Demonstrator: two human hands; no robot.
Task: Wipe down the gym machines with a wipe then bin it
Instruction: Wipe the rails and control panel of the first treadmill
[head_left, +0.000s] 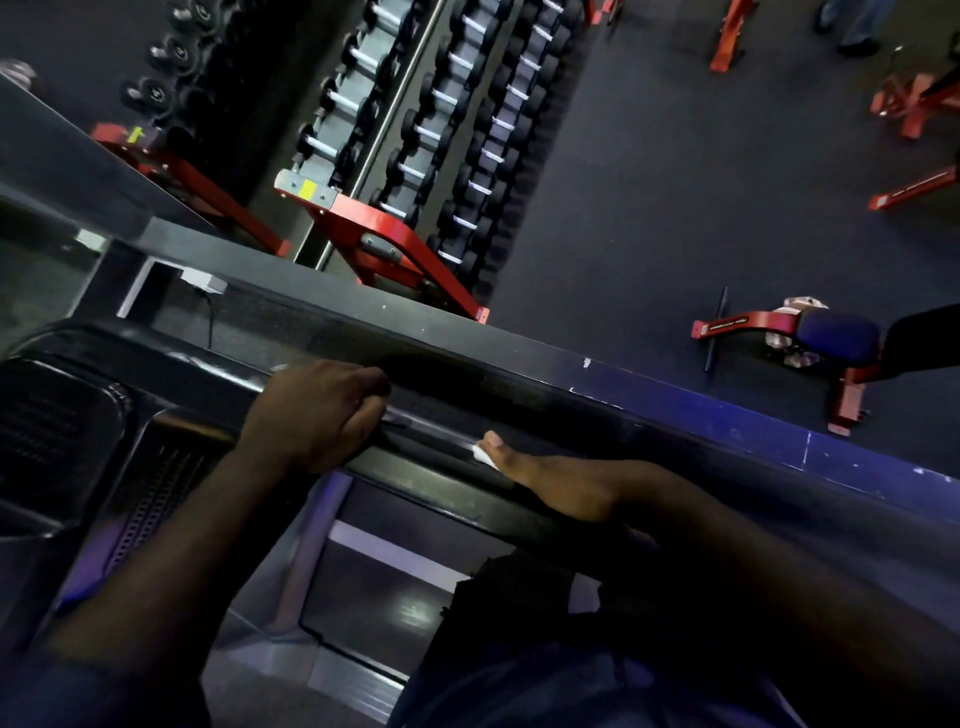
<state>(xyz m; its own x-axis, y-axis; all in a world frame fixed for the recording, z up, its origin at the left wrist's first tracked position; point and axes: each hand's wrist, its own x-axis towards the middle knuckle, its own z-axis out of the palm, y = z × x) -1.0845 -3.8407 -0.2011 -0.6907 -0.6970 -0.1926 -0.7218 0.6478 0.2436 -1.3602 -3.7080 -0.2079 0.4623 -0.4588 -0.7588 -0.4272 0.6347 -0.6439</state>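
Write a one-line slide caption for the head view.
Left hand grips the black rail; right hand presses a white wipe on it.
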